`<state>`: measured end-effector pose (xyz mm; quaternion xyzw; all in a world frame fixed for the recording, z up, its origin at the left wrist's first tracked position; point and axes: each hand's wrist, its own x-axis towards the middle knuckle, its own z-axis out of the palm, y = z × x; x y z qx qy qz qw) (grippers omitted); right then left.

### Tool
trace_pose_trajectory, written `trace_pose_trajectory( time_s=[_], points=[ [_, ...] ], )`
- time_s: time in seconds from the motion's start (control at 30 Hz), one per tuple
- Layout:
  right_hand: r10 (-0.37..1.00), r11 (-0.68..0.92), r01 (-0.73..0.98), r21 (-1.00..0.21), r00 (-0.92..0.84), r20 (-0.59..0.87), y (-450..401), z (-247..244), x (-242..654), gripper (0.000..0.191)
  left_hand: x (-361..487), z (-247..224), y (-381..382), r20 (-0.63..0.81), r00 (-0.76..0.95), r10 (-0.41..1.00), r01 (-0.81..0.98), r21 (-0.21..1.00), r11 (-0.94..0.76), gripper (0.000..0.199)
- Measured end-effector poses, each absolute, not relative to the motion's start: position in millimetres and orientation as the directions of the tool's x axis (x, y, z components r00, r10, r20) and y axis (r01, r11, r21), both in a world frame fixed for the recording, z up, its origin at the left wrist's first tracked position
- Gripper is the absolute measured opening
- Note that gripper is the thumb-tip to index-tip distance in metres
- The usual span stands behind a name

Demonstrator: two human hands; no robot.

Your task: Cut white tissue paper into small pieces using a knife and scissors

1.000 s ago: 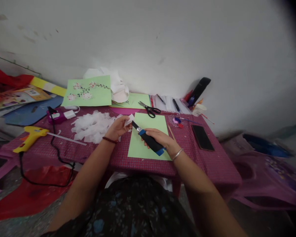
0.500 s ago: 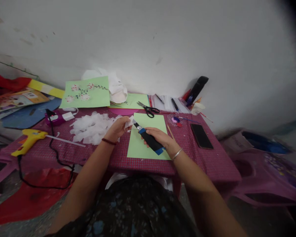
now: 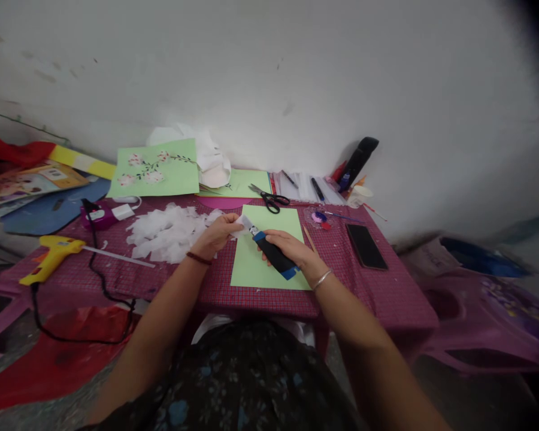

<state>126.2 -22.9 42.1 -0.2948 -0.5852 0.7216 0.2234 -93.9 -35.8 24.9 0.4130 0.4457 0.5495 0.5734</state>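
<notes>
Pinched in the fingers of my left hand (image 3: 220, 233) is a small white tissue-like piece (image 3: 241, 222). My right hand (image 3: 290, 246) is wrapped round a black-and-blue handled tool (image 3: 275, 254) with a slim metal neck, much like a utility knife. Its tip points up and left and meets the white piece, which hides the very end. Both hands hover over a light green sheet (image 3: 251, 269). Left of my left hand lies a heap of white pieces (image 3: 170, 233). Black-handled scissors (image 3: 269, 197) lie at the sheet's far edge.
A yellow glue gun (image 3: 56, 257) with its cord rests at the left. Behind the heap leans a green card with flowers (image 3: 155, 169). At the right are a phone (image 3: 366, 246), a thin brush (image 3: 344, 216) and pens (image 3: 317, 189). The wall stands close behind.
The white piece and the tool's tip have come closer together, and the piece now covers more of the tip. My left hand has shifted slightly right; my right hand is nearly unmoved.
</notes>
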Motion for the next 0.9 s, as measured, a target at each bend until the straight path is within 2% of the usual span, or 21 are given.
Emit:
trace_pose_trajectory(
  time_s=[0.33,0.53,0.67,0.77,0.9],
  points=[
    [0.691,-0.195,0.031,-0.98,-0.705,-0.16,-21.5,39.1,125.9,0.016,-75.8,31.1,-41.5,-0.048,-0.007,0.999,-0.436,0.899,0.04,0.016],
    [0.71,-0.145,0.038,-0.989,-0.692,-0.131,-21.4,36.8,124.6,0.015,-73.1,31.3,-41.2,-0.038,-0.017,0.999,-0.437,0.899,0.026,0.023],
    [0.7,-0.135,0.066,-0.989,-0.7,-0.142,-23.0,39.3,126.4,0.016,-84.5,28.4,-38.5,-0.068,0.083,0.994,-0.334,0.938,0.092,0.026],
    [0.667,-0.149,0.107,-0.983,-0.723,-0.18,-22.1,40.9,130.6,0.017,-96.7,26.8,-37.5,-0.122,0.179,0.976,-0.172,0.973,0.153,0.022],
    [0.603,-0.154,0.152,-0.976,-0.769,-0.215,-16.1,41.1,140.3,0.019,-107.9,28.1,-38.1,-0.154,0.22,0.963,0.072,0.987,0.141,0.022]
  ],
)
